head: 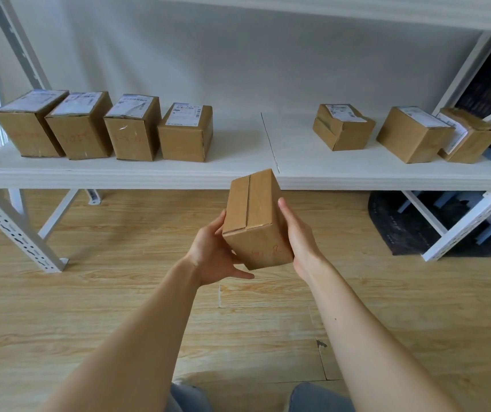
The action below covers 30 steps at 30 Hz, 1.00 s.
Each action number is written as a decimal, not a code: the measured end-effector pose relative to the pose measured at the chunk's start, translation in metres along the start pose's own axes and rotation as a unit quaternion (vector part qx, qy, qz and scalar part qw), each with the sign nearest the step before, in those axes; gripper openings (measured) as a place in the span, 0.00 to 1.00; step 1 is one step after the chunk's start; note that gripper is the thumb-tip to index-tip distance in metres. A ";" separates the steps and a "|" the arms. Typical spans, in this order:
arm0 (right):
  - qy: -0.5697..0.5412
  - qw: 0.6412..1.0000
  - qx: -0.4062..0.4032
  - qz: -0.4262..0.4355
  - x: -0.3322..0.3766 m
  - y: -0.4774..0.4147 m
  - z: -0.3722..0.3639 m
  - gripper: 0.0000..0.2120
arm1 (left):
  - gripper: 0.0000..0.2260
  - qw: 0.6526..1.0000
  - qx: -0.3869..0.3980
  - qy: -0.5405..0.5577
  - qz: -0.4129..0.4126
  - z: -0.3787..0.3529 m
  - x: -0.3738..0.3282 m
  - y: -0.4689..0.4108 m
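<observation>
1. The held box (pixel 256 221) is in the air just in front of the shelf (pixel 238 173) edge, above the wooden floor (pixel 119 292) and roughly opposite the bare gap in the middle of the shelf.
2. The grip is shared. The left hand (pixel 217 254) cups the lower left corner, with fingers curled on the side and the thumb beneath. The right hand (pixel 297 242) lies flat along the right face, fingers straight, pressing rather than clasping.
3. My guess is that it is headed for the gap between the fourth box (pixel 184 135) of the left row and the squat box (pixel 342 127) on the right.
4. The shelved boxes have white labels on top. This one shows a taped seam on top and red writing on the near face, so it probably needs turning before it goes down.
5. That flat right palm could slip during a turn, so curl those fingers round an edge first.
6. Lift it clear of the shelf lip, set it down just beside the fourth box without nudging it, and square it with the row.
</observation>
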State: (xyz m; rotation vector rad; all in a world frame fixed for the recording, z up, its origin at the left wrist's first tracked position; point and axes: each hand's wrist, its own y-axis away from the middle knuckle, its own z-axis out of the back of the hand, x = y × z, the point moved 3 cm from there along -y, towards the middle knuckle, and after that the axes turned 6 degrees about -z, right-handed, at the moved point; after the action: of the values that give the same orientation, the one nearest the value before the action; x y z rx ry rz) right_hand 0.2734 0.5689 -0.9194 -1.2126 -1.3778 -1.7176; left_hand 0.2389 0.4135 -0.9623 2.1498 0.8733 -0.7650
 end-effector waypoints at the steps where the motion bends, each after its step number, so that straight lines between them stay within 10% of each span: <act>1: 0.001 1.000 0.014 -0.008 -0.001 -0.001 -0.001 0.38 | 0.27 1.000 0.001 -0.012 -0.006 -0.001 -0.001 0.001; 14: -0.115 0.993 -0.006 -0.035 -0.003 -0.008 0.006 0.12 | 0.45 0.983 -0.124 -0.119 -0.069 0.008 -0.004 0.000; 30: -0.078 0.996 0.003 -0.039 -0.008 -0.012 0.015 0.20 | 0.15 0.984 -0.100 -0.123 -0.084 0.007 -0.003 -0.001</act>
State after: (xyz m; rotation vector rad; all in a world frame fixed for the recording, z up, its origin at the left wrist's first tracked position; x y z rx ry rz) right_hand 0.2700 0.5863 -0.9310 -1.3303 -1.5394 -1.6987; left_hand 0.2344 0.4081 -0.9643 1.7782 0.9639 -0.9625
